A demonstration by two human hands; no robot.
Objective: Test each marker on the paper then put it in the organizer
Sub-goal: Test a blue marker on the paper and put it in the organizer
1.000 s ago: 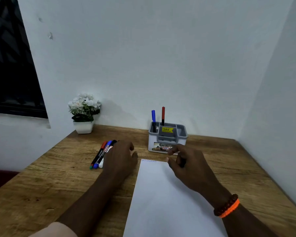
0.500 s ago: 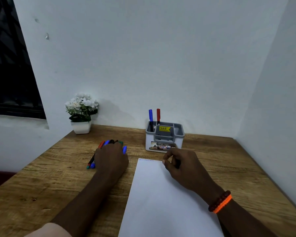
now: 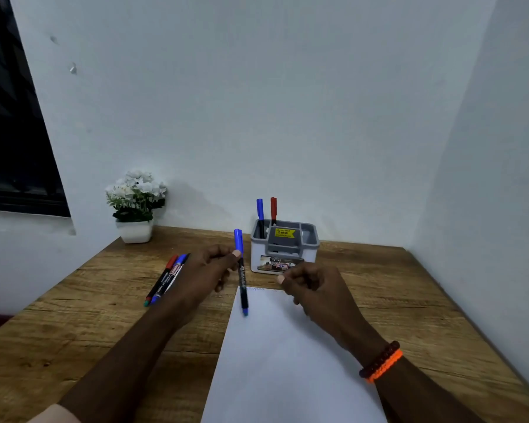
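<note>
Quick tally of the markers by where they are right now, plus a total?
In the organizer: 2, blue marker and red marker.
In the left hand: 1, blue-capped marker.
Lying on the table: 3, the marker bunch.
Total: 6.

Dim, cool indoor light – soft shadows on wall, slight wide-angle bend at edges, mostly sharp.

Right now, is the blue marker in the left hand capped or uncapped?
Capped: the blue marker in the left hand has its blue cap on the upper end.
</note>
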